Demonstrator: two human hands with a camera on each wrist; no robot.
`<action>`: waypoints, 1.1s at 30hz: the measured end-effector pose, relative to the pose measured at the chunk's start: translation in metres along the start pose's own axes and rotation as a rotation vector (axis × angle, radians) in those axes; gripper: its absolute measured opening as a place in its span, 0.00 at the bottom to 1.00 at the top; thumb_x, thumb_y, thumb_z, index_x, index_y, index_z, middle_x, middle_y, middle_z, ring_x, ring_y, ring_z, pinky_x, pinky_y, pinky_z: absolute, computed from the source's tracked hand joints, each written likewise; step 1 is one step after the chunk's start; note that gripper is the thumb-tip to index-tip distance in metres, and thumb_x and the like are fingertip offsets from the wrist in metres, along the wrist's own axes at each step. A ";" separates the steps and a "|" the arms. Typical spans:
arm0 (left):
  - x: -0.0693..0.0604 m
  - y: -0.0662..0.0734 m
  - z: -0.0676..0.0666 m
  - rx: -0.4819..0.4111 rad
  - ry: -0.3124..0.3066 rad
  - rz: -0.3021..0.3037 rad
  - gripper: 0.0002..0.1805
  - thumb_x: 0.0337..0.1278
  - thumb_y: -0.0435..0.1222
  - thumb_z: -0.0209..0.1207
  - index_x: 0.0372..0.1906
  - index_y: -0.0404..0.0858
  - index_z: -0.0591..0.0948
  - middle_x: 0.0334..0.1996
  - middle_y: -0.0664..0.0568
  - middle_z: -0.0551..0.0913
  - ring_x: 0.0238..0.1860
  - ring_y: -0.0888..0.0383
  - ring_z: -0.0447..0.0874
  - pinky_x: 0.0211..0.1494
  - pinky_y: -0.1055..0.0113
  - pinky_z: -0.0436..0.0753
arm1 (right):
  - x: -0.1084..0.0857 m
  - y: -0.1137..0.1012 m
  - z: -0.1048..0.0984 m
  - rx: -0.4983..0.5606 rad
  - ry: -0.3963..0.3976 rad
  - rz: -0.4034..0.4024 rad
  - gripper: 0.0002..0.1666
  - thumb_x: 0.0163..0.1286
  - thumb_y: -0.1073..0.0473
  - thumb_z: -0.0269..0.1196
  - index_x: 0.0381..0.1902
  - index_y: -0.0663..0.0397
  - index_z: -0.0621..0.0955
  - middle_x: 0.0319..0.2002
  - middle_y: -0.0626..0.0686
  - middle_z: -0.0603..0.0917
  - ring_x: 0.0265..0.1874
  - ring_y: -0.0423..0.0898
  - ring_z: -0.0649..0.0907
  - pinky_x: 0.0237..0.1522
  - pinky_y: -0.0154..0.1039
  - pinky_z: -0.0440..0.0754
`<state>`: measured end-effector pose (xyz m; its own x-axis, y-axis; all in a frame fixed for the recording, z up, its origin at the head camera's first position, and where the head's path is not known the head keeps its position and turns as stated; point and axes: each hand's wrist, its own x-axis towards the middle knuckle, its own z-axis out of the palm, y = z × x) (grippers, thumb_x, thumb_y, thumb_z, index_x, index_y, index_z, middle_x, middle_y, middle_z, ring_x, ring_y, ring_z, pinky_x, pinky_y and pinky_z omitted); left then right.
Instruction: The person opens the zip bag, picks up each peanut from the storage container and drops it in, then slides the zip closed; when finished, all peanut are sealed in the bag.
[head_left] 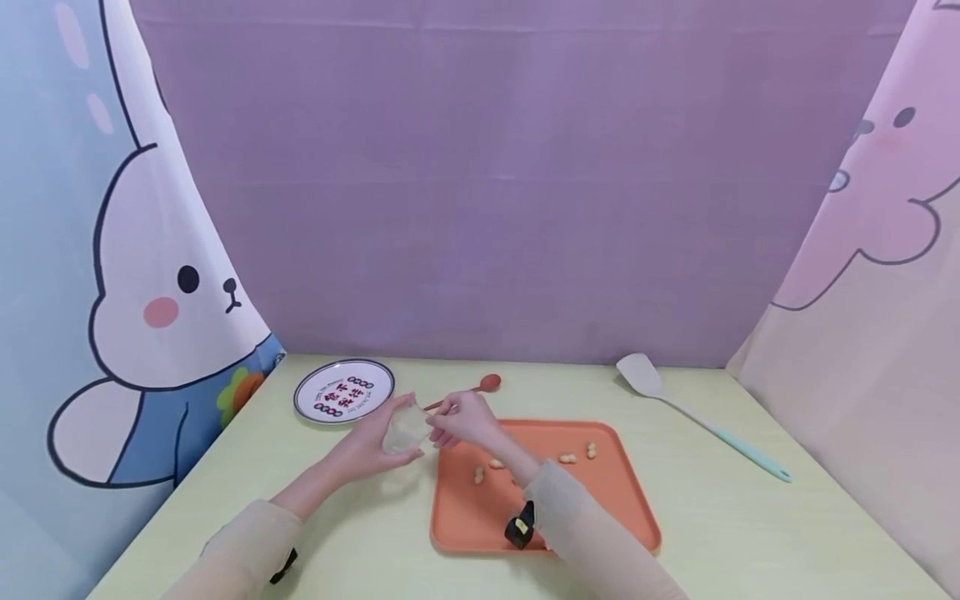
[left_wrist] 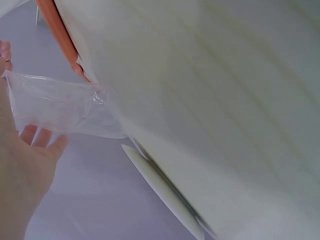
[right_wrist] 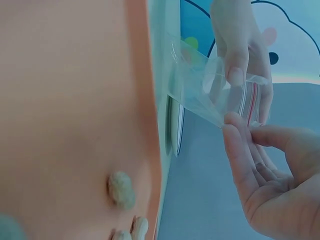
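A clear zip bag is held up between both hands, left of the orange tray. My left hand grips it from the left side, thumb and fingers around it; in the right wrist view that thumb lies on the plastic near the red zip line. With thumb and fingertips, my right hand pinches the bag's edge at the zip end. In the right wrist view the bag hangs with its far end over the table. Several peanuts lie on the tray, one peanut near its edge.
A white plate with red print lies at the back left. Behind the hands is a red spoon. A spatula with a mint handle lies on the right. My right forearm passes over the tray.
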<state>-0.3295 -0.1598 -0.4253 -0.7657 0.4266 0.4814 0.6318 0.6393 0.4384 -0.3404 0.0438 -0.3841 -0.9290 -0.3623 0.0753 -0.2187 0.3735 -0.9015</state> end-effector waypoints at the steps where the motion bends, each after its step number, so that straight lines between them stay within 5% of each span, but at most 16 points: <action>1: 0.000 0.000 0.000 -0.004 0.001 0.007 0.47 0.42 0.47 0.71 0.67 0.36 0.62 0.63 0.43 0.71 0.63 0.49 0.70 0.63 0.53 0.72 | -0.001 0.001 -0.002 -0.008 -0.005 -0.007 0.09 0.62 0.60 0.64 0.29 0.62 0.79 0.22 0.58 0.86 0.22 0.54 0.86 0.29 0.50 0.85; 7: -0.001 0.002 0.002 -0.047 0.024 0.037 0.46 0.41 0.45 0.71 0.66 0.34 0.63 0.60 0.44 0.74 0.61 0.48 0.72 0.61 0.51 0.74 | -0.009 0.008 -0.023 -0.064 -0.055 -0.110 0.10 0.64 0.59 0.63 0.34 0.62 0.82 0.31 0.63 0.86 0.31 0.61 0.85 0.33 0.50 0.85; 13: -0.001 0.000 0.004 -0.085 0.011 0.032 0.46 0.44 0.44 0.70 0.67 0.33 0.61 0.61 0.42 0.73 0.62 0.48 0.71 0.59 0.53 0.76 | -0.023 0.015 -0.066 -0.189 -0.075 -0.177 0.11 0.66 0.55 0.61 0.43 0.53 0.82 0.41 0.52 0.84 0.43 0.50 0.83 0.44 0.39 0.81; 18: 0.000 -0.001 0.003 -0.086 -0.013 0.040 0.47 0.44 0.43 0.70 0.67 0.32 0.60 0.62 0.41 0.72 0.63 0.47 0.70 0.61 0.52 0.75 | -0.032 0.025 -0.102 -0.218 -0.052 -0.217 0.12 0.67 0.56 0.60 0.44 0.55 0.82 0.42 0.54 0.85 0.45 0.49 0.83 0.45 0.39 0.82; 33: -0.003 0.000 0.001 -0.097 -0.023 -0.023 0.46 0.47 0.44 0.69 0.68 0.34 0.59 0.63 0.41 0.71 0.64 0.45 0.69 0.62 0.51 0.73 | -0.070 0.079 -0.177 -0.374 0.000 -0.196 0.11 0.66 0.67 0.58 0.45 0.66 0.81 0.43 0.63 0.83 0.44 0.57 0.83 0.44 0.41 0.83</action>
<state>-0.3271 -0.1601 -0.4279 -0.7820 0.4280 0.4530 0.6218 0.5847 0.5210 -0.3457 0.2497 -0.3854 -0.8589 -0.4577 0.2299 -0.4849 0.5819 -0.6529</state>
